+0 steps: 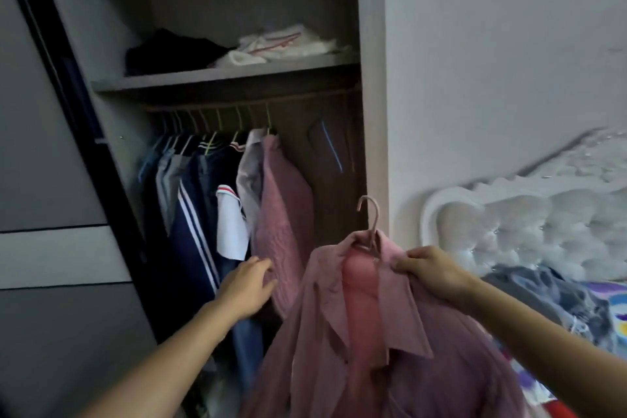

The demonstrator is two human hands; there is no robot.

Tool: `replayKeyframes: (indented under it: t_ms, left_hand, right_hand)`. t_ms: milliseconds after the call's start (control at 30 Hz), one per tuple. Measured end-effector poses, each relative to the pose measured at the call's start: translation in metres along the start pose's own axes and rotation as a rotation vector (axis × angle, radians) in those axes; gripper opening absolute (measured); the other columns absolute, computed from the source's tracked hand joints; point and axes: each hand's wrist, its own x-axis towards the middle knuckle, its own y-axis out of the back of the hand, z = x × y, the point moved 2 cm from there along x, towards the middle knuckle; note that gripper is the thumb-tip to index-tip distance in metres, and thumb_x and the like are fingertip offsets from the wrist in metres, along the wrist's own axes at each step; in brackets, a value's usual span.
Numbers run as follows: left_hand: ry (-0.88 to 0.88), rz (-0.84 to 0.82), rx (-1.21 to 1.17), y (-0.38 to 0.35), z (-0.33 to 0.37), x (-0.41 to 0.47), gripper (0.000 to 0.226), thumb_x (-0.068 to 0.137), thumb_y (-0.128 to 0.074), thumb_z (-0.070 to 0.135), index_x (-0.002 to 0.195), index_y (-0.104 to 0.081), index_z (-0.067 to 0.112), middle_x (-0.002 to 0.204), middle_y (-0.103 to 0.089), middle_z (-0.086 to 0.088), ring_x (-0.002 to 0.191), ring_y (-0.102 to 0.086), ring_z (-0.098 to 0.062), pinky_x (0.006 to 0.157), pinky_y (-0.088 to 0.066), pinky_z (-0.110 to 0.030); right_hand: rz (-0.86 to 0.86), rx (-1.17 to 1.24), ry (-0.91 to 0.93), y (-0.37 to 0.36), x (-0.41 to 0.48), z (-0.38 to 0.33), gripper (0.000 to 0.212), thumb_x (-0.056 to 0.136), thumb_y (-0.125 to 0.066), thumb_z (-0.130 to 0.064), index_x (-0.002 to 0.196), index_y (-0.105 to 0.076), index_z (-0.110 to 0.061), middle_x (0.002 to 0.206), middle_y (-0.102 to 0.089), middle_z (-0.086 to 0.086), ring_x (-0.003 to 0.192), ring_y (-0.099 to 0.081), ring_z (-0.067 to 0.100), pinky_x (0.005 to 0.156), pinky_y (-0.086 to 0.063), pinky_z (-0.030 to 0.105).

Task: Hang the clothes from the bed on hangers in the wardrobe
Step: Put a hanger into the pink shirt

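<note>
The pink shirt (373,332) you carry is thin, soft cloth. I judge it light and floppy, with no stiffness of its own, and likely to slide off if tilted. It is draped on a pink hanger (371,224), in front of the open wardrobe (371,78) and well below the rail (237,104). The hanger is the only rigid part, so take hold there: at the neck under the hook, or on a shoulder through the cloth, never on the loose front. Your right hand (431,268) has its grip closed, fingers curled and pinching the shirt at the collar and shoulder, probably with the hanger arm inside, though the cloth hides that. The hook stands free above, tilted slightly. Your left hand (246,285) rests against the lower edge of the quilted pink garment (285,200) that hangs last in the row. Its fingers are bent at the fabric, but I cannot tell whether that grip pinches the cloth or only presses it aside. More clothes (549,292) lie on the bed (509,224) to your right.
</note>
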Motion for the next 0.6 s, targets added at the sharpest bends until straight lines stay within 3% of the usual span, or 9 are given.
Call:
replayKeyframes:
  t_ms: [133,267,433,600]
  left_hand:
    - [0.061,-0.055,0.033,0.02,-0.077,0.007,0.034,0.093,-0.054,0.038,0.122,-0.055,0.021,0.122,-0.054,0.003,0.106,-0.056,-0.016,0.075,-0.042,-0.028]
    - [0.052,-0.044,0.007,0.035,-0.117,0.033,0.034,0.095,-0.052,0.037,0.125,-0.054,0.021,0.119,-0.053,0.002,0.099,-0.055,-0.013,0.074,-0.044,-0.026]
    - [0.02,0.036,-0.015,0.045,-0.132,0.079,0.033,0.096,-0.05,0.037,0.125,-0.054,0.022,0.117,-0.053,0.001,0.101,-0.055,-0.015,0.078,-0.047,-0.029]
    - [-0.049,0.149,0.034,0.067,-0.135,0.144,0.032,0.094,-0.051,0.035,0.121,-0.057,0.019,0.118,-0.055,-0.001,0.107,-0.055,-0.02,0.083,-0.048,-0.037]
  right_hand:
    - [0.116,0.018,-0.018,-0.039,0.042,-0.051,0.034,0.084,-0.068,-0.021,0.072,-0.066,0.01,0.065,-0.056,0.009,0.063,-0.049,0.019,0.059,-0.037,0.03]
    - [0.232,-0.005,-0.001,-0.047,0.078,-0.11,0.034,0.086,-0.067,-0.019,0.055,-0.058,-0.007,0.06,-0.052,0.006,0.054,-0.044,0.016,0.048,-0.033,0.027]
    - [0.312,0.01,0.03,-0.051,0.144,-0.165,0.025,0.085,-0.068,-0.018,0.065,-0.06,-0.007,0.063,-0.051,0.005,0.053,-0.045,0.014,0.034,-0.033,0.015]
    - [0.324,0.08,0.064,-0.07,0.235,-0.194,0.016,0.085,-0.068,-0.018,0.081,-0.064,-0.003,0.067,-0.056,0.005,0.056,-0.051,0.016,0.046,-0.037,0.025]
